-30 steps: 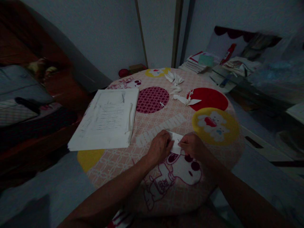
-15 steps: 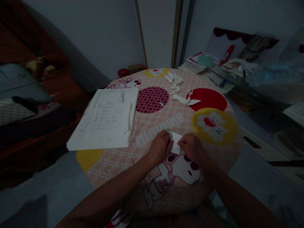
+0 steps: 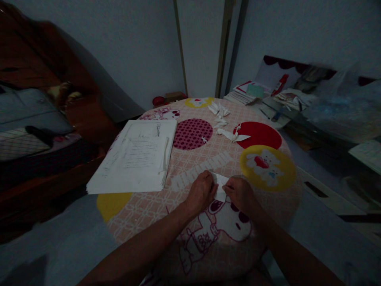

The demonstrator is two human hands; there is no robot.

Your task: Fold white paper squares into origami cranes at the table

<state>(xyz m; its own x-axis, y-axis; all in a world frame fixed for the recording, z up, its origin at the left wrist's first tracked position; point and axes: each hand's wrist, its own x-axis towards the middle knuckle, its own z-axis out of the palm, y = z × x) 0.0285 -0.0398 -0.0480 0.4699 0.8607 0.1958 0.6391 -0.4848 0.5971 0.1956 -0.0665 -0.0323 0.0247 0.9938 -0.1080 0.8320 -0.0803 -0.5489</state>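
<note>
Both bare forearms reach in from the lower edge of the view, slanting inward and away from the body so that the hands come close together near the middle, a small gap between them. The left hand [image 3: 203, 190] rests low with its back turned upward, its fingers curled and bent toward the right. The right hand [image 3: 240, 192] faces it, knuckles up, thumb and forefinger drawn together in a pinch, the other fingers folded under. Both wrists sit low, nearer the body than the fingers.

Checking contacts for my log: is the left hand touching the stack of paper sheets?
Apart. The head view shows a strip of patterned tablecloth between the left hand and the right edge of the stack of paper sheets.
</note>
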